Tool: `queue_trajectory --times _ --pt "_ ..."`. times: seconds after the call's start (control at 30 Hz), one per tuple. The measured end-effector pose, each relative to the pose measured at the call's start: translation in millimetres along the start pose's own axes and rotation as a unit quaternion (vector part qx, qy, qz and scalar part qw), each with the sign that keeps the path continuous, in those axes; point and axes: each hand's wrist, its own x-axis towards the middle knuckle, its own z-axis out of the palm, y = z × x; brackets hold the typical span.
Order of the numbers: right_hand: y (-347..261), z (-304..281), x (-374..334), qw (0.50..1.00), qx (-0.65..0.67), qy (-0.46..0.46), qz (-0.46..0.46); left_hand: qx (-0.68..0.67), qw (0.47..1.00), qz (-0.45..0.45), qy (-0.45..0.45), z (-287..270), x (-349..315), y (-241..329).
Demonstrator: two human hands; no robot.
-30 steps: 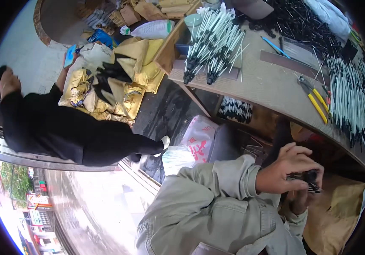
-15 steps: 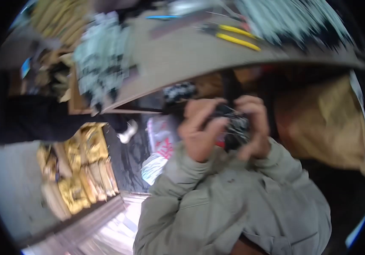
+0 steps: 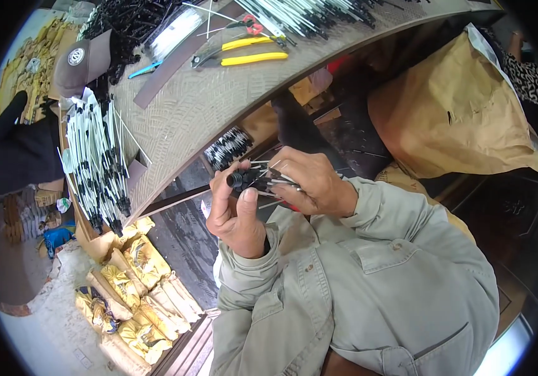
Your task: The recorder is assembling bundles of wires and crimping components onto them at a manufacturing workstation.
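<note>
"Where's the thin black-and-white rod bundle (image 3: 263, 180)?"
"Between both hands: left hand (image 3: 241, 219) pinching its black end, right hand (image 3: 311, 182) gripping the rods."
"Edges?"
"Grey-brown patterned tabletop (image 3: 187, 113): rim at eleven o'clock, surface spreading toward ten."

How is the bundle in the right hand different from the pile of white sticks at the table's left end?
The bundle is up in the right hand, while the pile lies on the table. The bundle looks smaller; the pile looks bigger. The bundle shows mostly black, but the pile shows lots of white. Both have thin, pale sticks and black parts.
</note>
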Motion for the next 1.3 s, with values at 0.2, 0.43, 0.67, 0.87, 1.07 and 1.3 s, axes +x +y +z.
queue_trajectory --times 0.2,0.43,0.67,0.87,1.07,1.3 --pt "11 -9 11 0.99 0.085 -0.097 0.063 0.001 1.0 0.0 -0.019 -1 6 2" --pt "8 -9 13 0.883 0.404 -0.064 0.228 0.034 0.997 0.019 -0.068 -5 9 1" --pt "8 -19 14 0.841 0.483 -0.119 0.213 0.072 0.994 0.022 -0.085 -3 5 10" --pt "11 -23 12 0.872 0.449 -0.129 0.146 0.131 0.988 -0.017 -0.08 3 1 19" --pt "11 -21 12 0.877 0.445 -0.132 0.127 0.131 0.99 -0.004 -0.051 4 -7 14" --pt "6 -12 0 0.909 0.398 -0.094 0.077 0.042 0.999 -0.014 0.003 17 -14 12"
